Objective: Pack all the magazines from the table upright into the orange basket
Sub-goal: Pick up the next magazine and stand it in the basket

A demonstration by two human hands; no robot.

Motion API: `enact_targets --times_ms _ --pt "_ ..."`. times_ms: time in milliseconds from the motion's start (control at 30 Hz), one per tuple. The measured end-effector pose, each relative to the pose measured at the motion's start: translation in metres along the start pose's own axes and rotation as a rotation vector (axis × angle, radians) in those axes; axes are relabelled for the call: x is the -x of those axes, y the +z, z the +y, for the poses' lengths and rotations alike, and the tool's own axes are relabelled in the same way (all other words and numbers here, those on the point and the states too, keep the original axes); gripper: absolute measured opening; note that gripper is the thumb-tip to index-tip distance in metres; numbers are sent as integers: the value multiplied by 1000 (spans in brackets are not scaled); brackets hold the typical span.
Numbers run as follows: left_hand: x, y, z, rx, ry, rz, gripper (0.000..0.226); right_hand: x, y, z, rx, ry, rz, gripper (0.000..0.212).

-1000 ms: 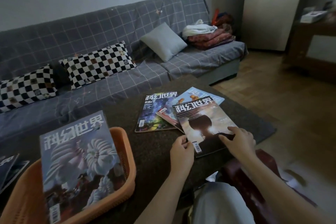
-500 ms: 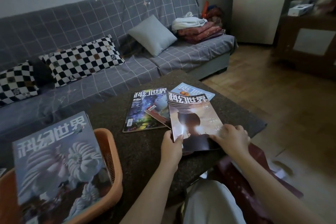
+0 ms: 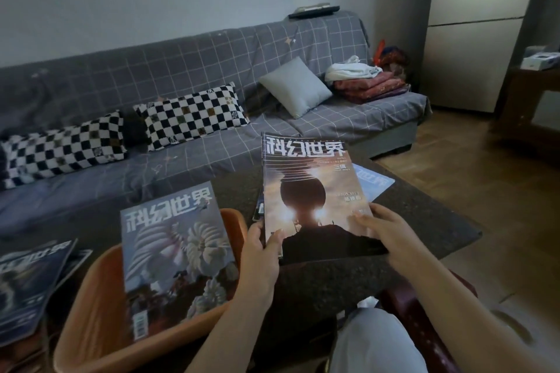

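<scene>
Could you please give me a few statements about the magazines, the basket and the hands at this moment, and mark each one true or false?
1. Both hands hold the magazine with the dark silhouette cover. True: the left hand grips its left edge and the right hand its lower right corner.
2. The orange basket holds no magazines. False: the magazine with the white spiral flowers stands in it.
3. A light blue magazine lies on the table behind the held one. True.
4. The grey cushion lies on the floor. False: it leans on the sofa.
</scene>
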State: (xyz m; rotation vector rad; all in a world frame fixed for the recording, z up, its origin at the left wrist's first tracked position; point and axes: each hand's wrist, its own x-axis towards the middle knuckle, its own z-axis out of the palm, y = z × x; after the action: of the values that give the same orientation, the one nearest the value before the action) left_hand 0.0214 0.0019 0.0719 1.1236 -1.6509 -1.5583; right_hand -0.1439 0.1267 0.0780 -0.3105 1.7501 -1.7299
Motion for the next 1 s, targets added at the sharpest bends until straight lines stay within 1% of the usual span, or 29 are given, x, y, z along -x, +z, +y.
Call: enact_targets --times_ms 33,100,167,233,300,367,433,533,600,667,733,867,933,1000 --pt "3 -13 3 4 14 12 40 5 9 -4 -43 7 -41 37" --pt "9 -38 9 17 48 42 27 12 29 -10 -73 12 -105 38" --pt "15 -62 13 34 74 79 14 18 49 -14 -59 -7 -158 32" --pt "19 -84 16 30 96 120 17 24 68 -15 -56 -35 -233 28" --pt "23 -104 17 -6 104 158 26 29 87 -14 -73 -57 -313 26" --pt "26 -123 16 -12 94 171 24 32 103 -11 -89 -69 -359 26" --pt "28 -141 15 4 73 183 21 37 121 -9 -100 -79 -380 25" --pt "26 -166 9 -17 58 219 35 41 146 0 -113 -92 -402 29" --pt "22 -181 4 -53 59 248 37 42 162 7 -82 -90 -404 31" --pt "16 -194 -4 -107 48 295 38 42 176 15 -6 -90 -395 33" --pt "9 -204 -14 -166 37 355 37 41 189 22 130 -117 -370 36" --pt "-4 -214 -33 -252 -32 445 30 32 208 32 495 -293 -336 48" --pt "-8 -217 -40 -338 -57 483 29 27 216 36 711 -324 -316 46" --pt "-11 -219 -43 -391 -92 504 29 25 223 41 825 -320 -281 37"
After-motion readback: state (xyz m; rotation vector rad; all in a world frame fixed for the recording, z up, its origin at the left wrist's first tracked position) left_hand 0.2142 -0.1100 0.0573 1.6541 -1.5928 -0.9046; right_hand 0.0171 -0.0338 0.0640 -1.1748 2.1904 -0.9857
